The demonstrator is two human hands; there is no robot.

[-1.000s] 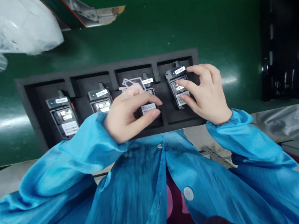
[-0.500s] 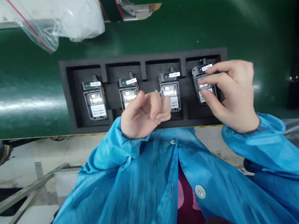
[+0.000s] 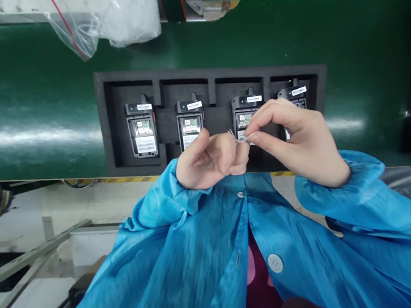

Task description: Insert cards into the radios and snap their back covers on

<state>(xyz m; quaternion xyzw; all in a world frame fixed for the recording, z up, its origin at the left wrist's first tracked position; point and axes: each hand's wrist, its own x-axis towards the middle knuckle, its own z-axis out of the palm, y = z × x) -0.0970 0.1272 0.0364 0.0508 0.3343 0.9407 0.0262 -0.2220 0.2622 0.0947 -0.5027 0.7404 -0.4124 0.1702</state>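
Observation:
My left hand point(image 3: 213, 158) is palm up with its fingers curled around thin white strips point(image 3: 239, 140), whose ends stick out past the fingertips. My right hand point(image 3: 294, 139) pinches the end of one strip between thumb and forefinger, right beside the left fingers. Behind the hands, a black foam tray point(image 3: 208, 70) holds several handheld radio-like devices, each with an open back, a stubby antenna and white labels. The leftmost device point(image 3: 142, 131) shows fully. My hands partly cover the second device point(image 3: 190, 119), the third device point(image 3: 246, 109) and the rightmost device point(image 3: 292, 93).
The tray lies on a green work surface point(image 3: 34, 92) with a yellow-striped front edge. At the back left is a clear plastic bag point(image 3: 128, 17) with white contents, beside a metal bracket point(image 3: 210, 9). A grey metal frame point(image 3: 31, 260) stands at lower left.
My right hand has moved left from the rightmost device to the left fingers and now pinches a white strip. My left hand stays curled. The whole view has shifted slightly.

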